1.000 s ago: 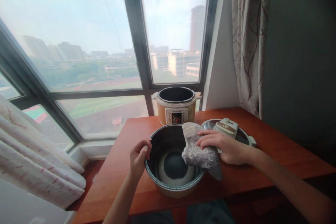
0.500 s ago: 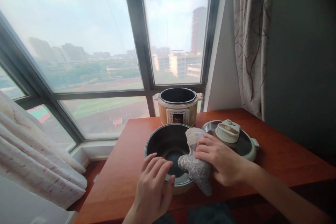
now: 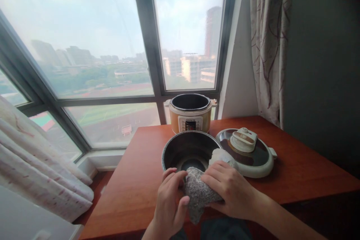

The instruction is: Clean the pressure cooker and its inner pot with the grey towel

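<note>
A clear plastic bag of dark speckled grain (image 3: 199, 194) lies across the near rim of a dark metal inner pot (image 3: 180, 150) on the red-brown table (image 3: 135, 180). My right hand (image 3: 229, 189) grips the bag from the right, over its upper part. From the left, my left hand (image 3: 168, 204) touches the bag's side, its fingers curled against the bag. The bag's empty top end (image 3: 222, 155) sticks up beyond my right fingers. Some grain lies on the bottom of the pot.
An orange-and-cream electric cooker body (image 3: 190, 114) stands open at the table's back edge by the window. Its lid (image 3: 247, 152) lies right of the pot. Curtains hang at the right (image 3: 267, 45) and lower left (image 3: 36, 165). A dark wall bounds the right side.
The bag came down from a tilted pouring pose over the pot to its near rim. My left hand left the pot's left rim and moved onto the bag.
</note>
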{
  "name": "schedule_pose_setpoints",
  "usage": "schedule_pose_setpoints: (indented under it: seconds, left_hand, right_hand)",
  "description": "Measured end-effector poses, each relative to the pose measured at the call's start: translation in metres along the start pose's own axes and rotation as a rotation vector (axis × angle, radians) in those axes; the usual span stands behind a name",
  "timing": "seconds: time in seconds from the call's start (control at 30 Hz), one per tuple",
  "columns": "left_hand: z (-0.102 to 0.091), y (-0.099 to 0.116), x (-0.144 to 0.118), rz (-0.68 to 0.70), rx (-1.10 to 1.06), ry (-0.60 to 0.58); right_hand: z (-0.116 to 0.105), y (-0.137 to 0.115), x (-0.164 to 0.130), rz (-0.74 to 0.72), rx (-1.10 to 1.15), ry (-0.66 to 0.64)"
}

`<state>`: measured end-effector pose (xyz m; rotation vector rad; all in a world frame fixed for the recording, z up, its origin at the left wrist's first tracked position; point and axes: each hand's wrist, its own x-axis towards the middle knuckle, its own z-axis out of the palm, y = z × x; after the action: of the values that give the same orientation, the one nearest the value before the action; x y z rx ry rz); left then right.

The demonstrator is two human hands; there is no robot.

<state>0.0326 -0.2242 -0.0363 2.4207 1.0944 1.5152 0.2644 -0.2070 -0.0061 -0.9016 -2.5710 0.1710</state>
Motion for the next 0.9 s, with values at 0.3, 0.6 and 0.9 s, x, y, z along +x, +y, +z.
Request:
schedule_pose_setpoints:
  seconds: [0.3, 0.6, 0.9]
  left_hand:
    - [-0.016, -0.063, 0.022, -0.112, -0.256, -0.010]
    - [-0.014, -0.113, 0.057, -0.182, -0.322, -0.060]
    - [-0.031, -0.093, 0.074, -0.134, -0.077, -0.233]
  right_hand:
    - [-0.031, 0.040, -0.006, -0.087, 0.051, -0.096]
    - [-0.036, 0.075, 0.002, -0.066, 0.012, -0.064]
    - [-0.053, 0.074, 0.015, -0.059, 0.118, -0.158]
